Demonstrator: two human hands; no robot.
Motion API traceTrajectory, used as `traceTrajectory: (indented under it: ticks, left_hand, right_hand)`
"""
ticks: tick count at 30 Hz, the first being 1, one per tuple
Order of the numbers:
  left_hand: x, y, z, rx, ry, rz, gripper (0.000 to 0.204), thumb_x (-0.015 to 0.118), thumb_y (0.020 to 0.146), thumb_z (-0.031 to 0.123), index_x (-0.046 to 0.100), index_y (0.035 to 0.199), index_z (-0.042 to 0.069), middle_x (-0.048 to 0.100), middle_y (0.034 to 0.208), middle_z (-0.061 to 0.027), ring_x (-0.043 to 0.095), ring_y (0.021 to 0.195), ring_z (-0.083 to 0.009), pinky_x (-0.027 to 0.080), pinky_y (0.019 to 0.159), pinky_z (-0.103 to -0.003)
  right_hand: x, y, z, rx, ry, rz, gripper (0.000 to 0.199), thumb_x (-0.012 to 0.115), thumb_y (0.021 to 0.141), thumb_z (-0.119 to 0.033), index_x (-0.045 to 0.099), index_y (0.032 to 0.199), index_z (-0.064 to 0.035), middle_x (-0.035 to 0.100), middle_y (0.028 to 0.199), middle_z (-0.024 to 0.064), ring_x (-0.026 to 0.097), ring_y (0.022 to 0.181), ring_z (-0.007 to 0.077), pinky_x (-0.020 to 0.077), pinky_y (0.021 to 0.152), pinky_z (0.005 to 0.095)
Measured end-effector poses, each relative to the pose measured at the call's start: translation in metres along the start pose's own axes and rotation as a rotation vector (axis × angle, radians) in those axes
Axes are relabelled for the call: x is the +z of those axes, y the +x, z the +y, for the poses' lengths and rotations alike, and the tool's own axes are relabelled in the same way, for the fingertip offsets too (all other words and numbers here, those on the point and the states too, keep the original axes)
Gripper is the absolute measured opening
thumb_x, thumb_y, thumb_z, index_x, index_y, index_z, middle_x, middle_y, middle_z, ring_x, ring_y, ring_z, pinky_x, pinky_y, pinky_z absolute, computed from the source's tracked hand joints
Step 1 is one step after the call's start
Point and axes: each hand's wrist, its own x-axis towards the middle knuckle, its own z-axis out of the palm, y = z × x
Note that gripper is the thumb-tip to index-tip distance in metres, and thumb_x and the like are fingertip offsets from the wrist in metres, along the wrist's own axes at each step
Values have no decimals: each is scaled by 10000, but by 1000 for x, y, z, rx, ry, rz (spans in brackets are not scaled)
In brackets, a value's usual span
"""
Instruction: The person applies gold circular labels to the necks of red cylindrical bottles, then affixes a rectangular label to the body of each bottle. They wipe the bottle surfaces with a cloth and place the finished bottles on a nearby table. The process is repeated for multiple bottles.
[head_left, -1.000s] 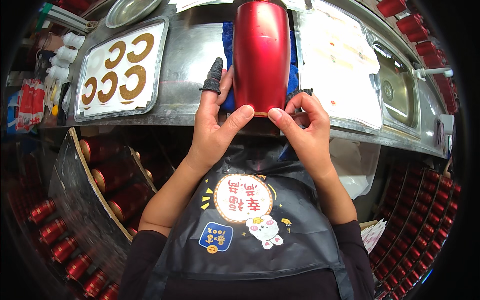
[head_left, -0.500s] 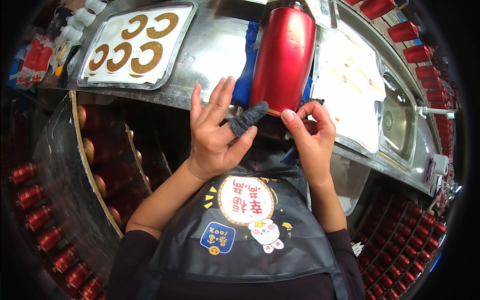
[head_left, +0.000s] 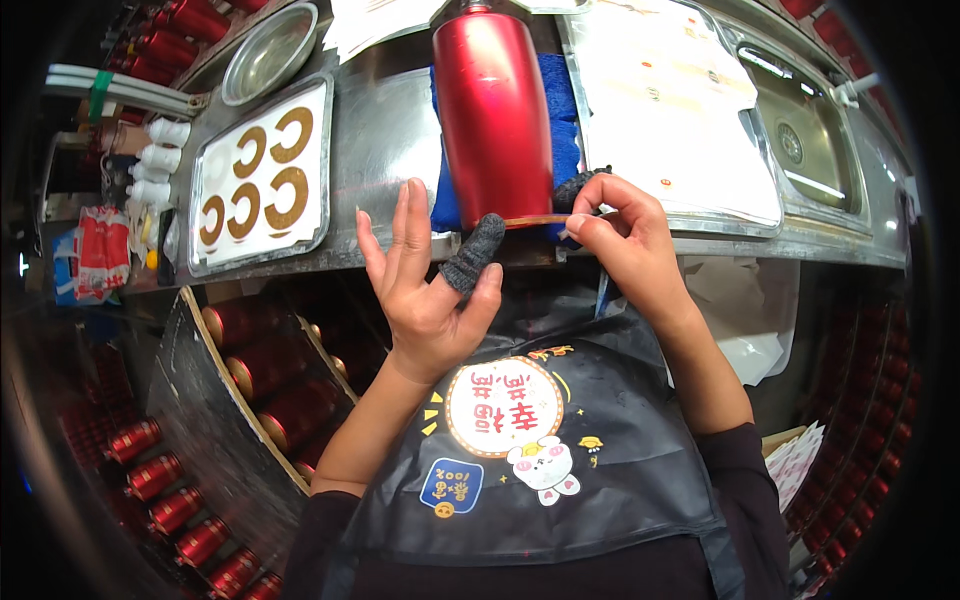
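Note:
A glossy red vessel, bottle-like with a dark neck, lies on a blue towel, its base toward me. A thin gold-orange strip runs along the base edge and out past its right side. My right hand pinches the strip's right end between thumb and finger; one of its fingers wears a dark knit cover. My left hand has its fingers spread, and its index finger in a grey knit finger cover rests at the base's left edge. Whether that fingertip touches strip or vessel is hidden.
Left on the steel counter is a tray with gold C-shaped pieces; behind it stands a metal bowl. To the right lie a tray of white sheets and a sink. Red vessels fill a rack below.
My right hand has drawn rightward from the base, and the strip now stretches out past the vessel's edge. My left fingertip stays at the base. The whole view has shifted.

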Motion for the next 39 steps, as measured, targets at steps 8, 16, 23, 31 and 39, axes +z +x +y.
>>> traceTrajectory:
  ticks: [8, 16, 23, 31, 39]
  left_hand:
    - [-7, 21, 9, 115, 91, -27, 171, 807, 711, 186, 783, 833, 68, 463, 1520, -321, 484, 1383, -497, 113, 1169, -711]
    - [-5, 43, 19, 212, 191, -103, 217, 826, 695, 178, 789, 894, 98, 545, 1496, -207, 521, 1340, -484, 180, 1153, -717]
    - [14, 43, -5, 17, -132, 56, 602, 879, 712, 115, 700, 1284, 62, 623, 1412, -179, 615, 1271, -397, 333, 1143, -626]
    - [9, -10, -19, -60, -231, 113, 435, 851, 793, 101, 709, 1173, -54, 643, 1363, -230, 636, 1256, -377, 265, 1175, -642]
    - [11, -13, -11, -28, -83, 50, 343, 821, 800, 98, 728, 1108, -23, 642, 1379, -204, 622, 1278, -386, 134, 1197, -660]
  right_hand:
    - [0, 2, 6, -21, 6, -6, 79, 664, 869, -24, 610, 839, 24, 601, 966, 73, 636, 747, 98, 483, 625, 227]
    - [7, 6, 6, -138, -187, 17, 78, 701, 857, -26, 625, 855, -11, 537, 915, 4, 513, 699, 13, 403, 585, 177]
    - [-1, 5, -3, -123, -262, -40, 87, 716, 850, -67, 647, 861, -15, 527, 928, 16, 502, 687, 33, 399, 602, 189]
    - [-3, -1, -19, -3, -165, -32, 89, 700, 865, -52, 626, 831, -16, 515, 915, -4, 495, 689, 4, 384, 602, 176]
    - [-3, 1, -13, -37, -43, -2, 77, 652, 877, -30, 594, 830, -15, 554, 859, -23, 505, 700, 3, 389, 598, 177]
